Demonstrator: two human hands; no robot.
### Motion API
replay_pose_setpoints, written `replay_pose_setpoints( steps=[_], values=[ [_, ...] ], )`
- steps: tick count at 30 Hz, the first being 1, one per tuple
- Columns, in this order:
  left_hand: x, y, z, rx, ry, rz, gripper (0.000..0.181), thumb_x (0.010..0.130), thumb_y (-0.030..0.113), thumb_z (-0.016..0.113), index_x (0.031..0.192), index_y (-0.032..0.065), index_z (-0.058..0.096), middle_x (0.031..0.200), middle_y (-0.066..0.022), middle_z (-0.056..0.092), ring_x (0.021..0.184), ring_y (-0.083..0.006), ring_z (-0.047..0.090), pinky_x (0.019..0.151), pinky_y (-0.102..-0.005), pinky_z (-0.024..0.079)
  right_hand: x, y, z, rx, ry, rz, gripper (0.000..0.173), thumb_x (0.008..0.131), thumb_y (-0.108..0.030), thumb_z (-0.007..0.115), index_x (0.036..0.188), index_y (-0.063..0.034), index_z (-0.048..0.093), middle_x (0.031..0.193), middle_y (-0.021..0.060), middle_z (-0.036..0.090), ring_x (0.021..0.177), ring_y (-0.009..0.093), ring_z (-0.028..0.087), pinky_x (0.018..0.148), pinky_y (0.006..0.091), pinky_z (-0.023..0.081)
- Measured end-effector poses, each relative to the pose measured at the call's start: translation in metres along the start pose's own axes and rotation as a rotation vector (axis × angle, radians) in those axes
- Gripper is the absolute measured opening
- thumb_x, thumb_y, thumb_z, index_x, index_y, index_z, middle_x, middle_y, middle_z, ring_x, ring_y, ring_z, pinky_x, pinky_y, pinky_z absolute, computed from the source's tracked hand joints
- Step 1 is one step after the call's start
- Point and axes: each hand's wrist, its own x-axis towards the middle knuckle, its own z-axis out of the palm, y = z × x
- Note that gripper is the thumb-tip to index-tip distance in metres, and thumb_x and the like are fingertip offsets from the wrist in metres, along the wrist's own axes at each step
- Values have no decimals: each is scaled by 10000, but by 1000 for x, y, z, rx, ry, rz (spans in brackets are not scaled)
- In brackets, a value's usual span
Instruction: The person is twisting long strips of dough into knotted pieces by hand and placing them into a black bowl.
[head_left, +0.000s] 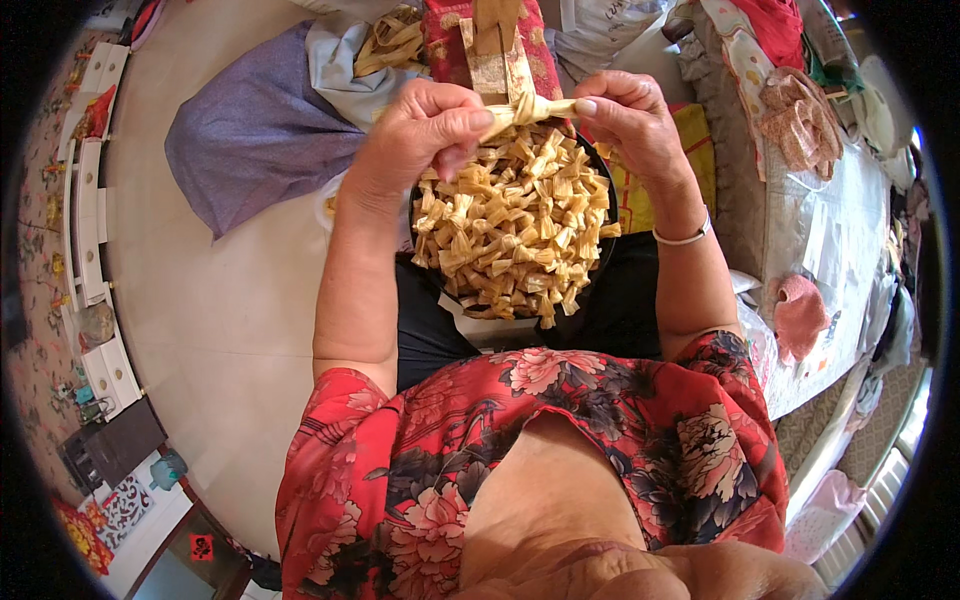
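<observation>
A pale strip of dried husk or leaf (531, 109), with a knot at its middle, is stretched between my two hands. My left hand (431, 131) pinches one end between thumb and fingers. The other end is held by the thumb and fingertips of my right hand (637, 124). Below the strip, a dark round container on my lap is heaped with many short knotted husk pieces (517, 225). Just beyond the strip stands a wooden block fixture (487, 64) on a red patterned cloth (444, 37).
Long loose husk strips (390, 41) lie on grey cloth at the upper left, beside a blue-grey cloth (262, 127). A yellow bag (694, 169) lies right of the container. Farther right, a covered bed or couch (806, 217) holds a pink cloth (799, 318).
</observation>
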Motion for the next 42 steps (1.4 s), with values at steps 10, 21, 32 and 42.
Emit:
replay_pose_setpoints(
  steps=[10,21,32,42],
  values=[
    [11,-8,14,882,-92,-229,214,829,192,585,940,9,584,679,-31,565,639,-141,535,619,-322,454,5,9,12,-344,-28,-5,105,794,-87,661,769,14,658,617,-18,558,576,41,460,508,210,374],
    [60,-57,-33,1085,465,62,195,831,259,593,924,89,618,709,-98,619,636,-196,580,600,-340,438,73,48,-3,-654,357,13,217,791,-208,618,831,3,649,607,72,568,561,110,500,538,291,421],
    [28,-41,17,936,317,-47,504,904,516,410,1162,124,593,742,-74,659,686,-173,635,630,-355,512,43,18,22,108,37,379,243,887,-220,578,753,-25,636,539,-10,527,408,77,441,371,225,362],
    [30,-15,10,-762,657,334,366,948,415,401,725,126,435,572,48,296,485,-103,278,497,-273,327,19,10,61,-618,-59,-139,229,925,-181,508,770,-22,564,570,-25,502,470,50,448,417,210,344]
  ],
)
